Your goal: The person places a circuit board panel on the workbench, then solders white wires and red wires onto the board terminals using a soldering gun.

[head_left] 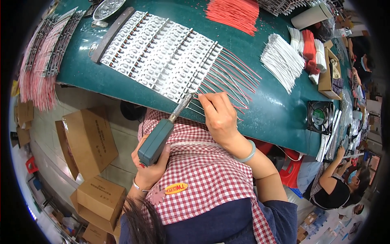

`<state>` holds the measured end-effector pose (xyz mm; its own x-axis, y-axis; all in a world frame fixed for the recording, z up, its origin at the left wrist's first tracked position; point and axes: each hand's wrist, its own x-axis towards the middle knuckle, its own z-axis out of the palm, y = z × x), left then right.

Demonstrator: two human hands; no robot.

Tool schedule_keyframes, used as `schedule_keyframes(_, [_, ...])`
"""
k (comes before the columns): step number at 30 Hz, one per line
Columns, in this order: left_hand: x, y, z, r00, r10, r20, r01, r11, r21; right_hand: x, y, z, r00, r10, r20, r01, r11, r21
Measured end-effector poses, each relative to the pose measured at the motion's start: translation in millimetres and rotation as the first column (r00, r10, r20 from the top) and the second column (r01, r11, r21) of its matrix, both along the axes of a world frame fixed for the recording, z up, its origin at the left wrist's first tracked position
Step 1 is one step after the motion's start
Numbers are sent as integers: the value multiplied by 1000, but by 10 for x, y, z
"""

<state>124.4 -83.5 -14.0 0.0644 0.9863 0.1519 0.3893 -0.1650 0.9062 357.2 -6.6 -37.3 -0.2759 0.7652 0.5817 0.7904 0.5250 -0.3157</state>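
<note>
Circuit-board panel (160, 55): on the green table (276, 118), just ahead of both hands, near corner meeting the tool tip

Left hand (151, 168): fingers closed round the green handle of a soldering iron (157, 140); metal barrel slants up and away toward the right fingertips

Right hand (221, 116): thumb and forefinger nearly together beside the tip, other fingers curled; looks like a pinch on a wire end, but cannot tell what is between them

Red and white wires (233, 77): fan out from the panel's edge, just beyond the right hand

Technique (judgement): rest the tip on pad and wire together, brief contact; hold the wire still until the joint sets; fingertips are very near hot metal, so pinch further back if control allows; sweep finished wires clear of the barrel

Dark bar (113, 35): along the panel's far left edge, ahead of the left hand; likely steadies it

Loose white wires (282, 61): ahead and right of the right hand; red wire bundle (233, 16) farther ahead
</note>
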Motion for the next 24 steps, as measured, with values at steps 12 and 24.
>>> schedule_keyframes(12, [-104, -113, -69, 996, 42, -82, -40, 999, 35, -13, -4, -5, 1000, -8, -13, 8, 1000, -10])
schedule_keyframes(24, [-121, -182, -105, 997, 80, -4, -80, 996, -42, -28, -70, -45, 997, -14, -72, 10, 999, -51])
